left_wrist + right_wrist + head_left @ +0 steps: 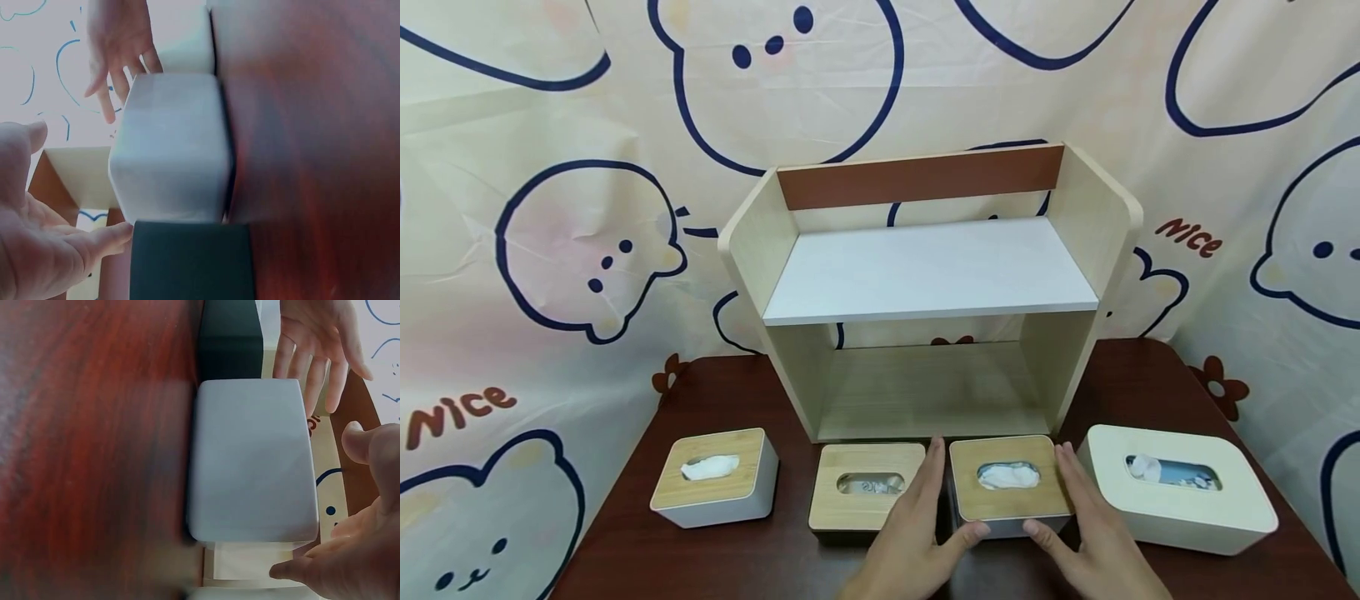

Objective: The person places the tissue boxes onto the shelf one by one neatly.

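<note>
A grey tissue box with a bamboo lid (1000, 502) (172, 150) (250, 462) stands on the dark wooden table (1150, 383), in front of a shelf. My left hand (917, 517) (37, 237) lies along its left side with straight fingers, the thumb at the front left corner. My right hand (1082, 517) (356, 550) lies along its right side the same way, thumb at the front right corner. Neither hand curls round the box. White tissue shows in the lid's slot.
A dark box with a bamboo lid (867, 492) sits close on the left, a large cream tissue box (1176, 487) on the right, another grey box (715, 479) at far left. A pale wooden shelf unit (925, 275) stands behind. A printed cloth hangs at the back.
</note>
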`<state>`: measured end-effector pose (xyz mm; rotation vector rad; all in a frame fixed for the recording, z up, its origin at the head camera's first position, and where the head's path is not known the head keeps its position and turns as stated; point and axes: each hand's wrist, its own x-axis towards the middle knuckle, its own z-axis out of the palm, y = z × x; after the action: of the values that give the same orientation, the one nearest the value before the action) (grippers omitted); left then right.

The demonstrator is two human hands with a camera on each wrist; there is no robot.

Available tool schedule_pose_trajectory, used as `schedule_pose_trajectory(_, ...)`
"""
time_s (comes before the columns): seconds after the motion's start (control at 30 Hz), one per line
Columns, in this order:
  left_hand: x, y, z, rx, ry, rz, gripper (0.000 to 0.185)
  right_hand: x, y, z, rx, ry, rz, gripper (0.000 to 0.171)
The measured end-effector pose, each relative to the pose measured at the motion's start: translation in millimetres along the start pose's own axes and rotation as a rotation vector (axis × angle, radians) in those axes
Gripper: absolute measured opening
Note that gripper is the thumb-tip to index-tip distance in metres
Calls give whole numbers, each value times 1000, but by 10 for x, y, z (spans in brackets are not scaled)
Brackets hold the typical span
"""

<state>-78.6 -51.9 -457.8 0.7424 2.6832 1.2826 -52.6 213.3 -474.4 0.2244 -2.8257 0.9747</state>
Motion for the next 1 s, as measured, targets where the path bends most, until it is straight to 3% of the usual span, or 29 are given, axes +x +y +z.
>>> schedule_pose_trajectory(0.17, -11, 30, 128, -24, 8, 5, 97, -11, 51, 45, 33, -31, 38, 107)
schedule_pose_trajectory(0.33, -11, 62, 233, -51, 16, -62, 101, 4, 64, 54, 53, -95, 122, 109)
schedule_pose_trajectory(0.5, -19, 75, 281, -110, 60, -122, 102, -5, 75, 69, 60, -113, 174, 107)
schedule_pose_trajectory(0.67, -24, 63, 320, -157, 117, -116, 93, 26, 111, 72, 50, -189, 256, 106)
schedule_pose_trajectory(0.83, -25, 61, 345, -90, 164, -107, 80, 38, 150, 80, 40, -213, 304, 100)
schedule_pose_trajectory(1.0, -31, 53, 363, 34, 229, -47, 71, -11, 161, 113, 54, -136, 255, 85)
